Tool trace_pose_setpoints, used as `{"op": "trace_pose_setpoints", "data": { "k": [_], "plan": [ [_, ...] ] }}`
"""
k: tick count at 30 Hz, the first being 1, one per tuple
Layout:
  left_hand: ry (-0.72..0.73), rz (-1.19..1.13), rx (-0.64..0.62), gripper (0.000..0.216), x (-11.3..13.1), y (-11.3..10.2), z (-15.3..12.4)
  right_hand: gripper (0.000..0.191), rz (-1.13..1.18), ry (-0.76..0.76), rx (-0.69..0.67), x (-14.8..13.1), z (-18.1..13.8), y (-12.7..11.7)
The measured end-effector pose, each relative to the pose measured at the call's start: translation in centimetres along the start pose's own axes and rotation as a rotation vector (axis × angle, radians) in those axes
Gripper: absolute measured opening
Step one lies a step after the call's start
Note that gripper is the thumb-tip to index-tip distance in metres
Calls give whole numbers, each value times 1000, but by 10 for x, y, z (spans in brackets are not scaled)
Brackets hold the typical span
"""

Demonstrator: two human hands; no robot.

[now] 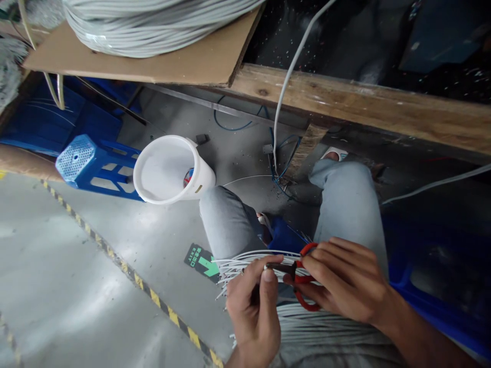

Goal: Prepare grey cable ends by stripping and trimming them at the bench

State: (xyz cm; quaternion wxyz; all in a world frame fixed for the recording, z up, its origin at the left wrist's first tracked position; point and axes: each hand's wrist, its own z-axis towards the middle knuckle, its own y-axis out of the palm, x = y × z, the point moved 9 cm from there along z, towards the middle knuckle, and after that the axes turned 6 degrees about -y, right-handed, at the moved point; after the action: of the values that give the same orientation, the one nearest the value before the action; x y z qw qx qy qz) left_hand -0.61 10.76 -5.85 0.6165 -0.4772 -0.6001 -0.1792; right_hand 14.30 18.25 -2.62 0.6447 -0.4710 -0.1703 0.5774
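My right hand (341, 281) is wrapped around red-handled scissors (305, 305), whose dark blades point left. The blade tips reach the fingertips of my left hand (255, 306). Thumb and forefinger of that hand are pinched on the end of a white cable (266, 267), right at the blades; most of this cable is hidden by the fingers. Beneath both hands, a bundle of cut white cables (238, 263) lies across my lap, its ends fanning out to the left. More white cables (322, 327) run below my wrists.
A white bucket (205, 179) with something red and blue inside stands beside a tipped blue stool (76, 158). A cable coil (161, 25) sits on cardboard (199, 66) over a wooden-edged bench (364, 105). Yellow-black tape (141, 283) and an exit sign (201, 260) mark the floor.
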Motion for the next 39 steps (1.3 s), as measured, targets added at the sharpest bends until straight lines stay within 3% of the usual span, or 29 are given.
{"op": "trace_pose_setpoints", "data": {
  "k": [11, 17, 22, 27, 34, 39],
  "plan": [
    [-56, -90, -11, 20, -7, 2, -3, 23, 14, -13, 32, -1, 2, -1],
    [-236, -218, 134, 29, -5, 4, -6, 21, 36, -39, 29, 0, 2, -2],
    [-331, -309, 81, 38, -4, 12, -4, 12, -21, -99, 12, -2, 2, -3],
    [-410, -381, 35, 43, -14, 14, -4, 15, -98, -144, 2, -4, 10, -8],
    [-455, -499, 9, 44, -16, 19, -4, 16, -122, -179, 25, -6, 11, -13],
    [-433, -451, 35, 45, -12, 17, -3, 12, -124, -167, 54, -5, 11, -14]
  ]
}}
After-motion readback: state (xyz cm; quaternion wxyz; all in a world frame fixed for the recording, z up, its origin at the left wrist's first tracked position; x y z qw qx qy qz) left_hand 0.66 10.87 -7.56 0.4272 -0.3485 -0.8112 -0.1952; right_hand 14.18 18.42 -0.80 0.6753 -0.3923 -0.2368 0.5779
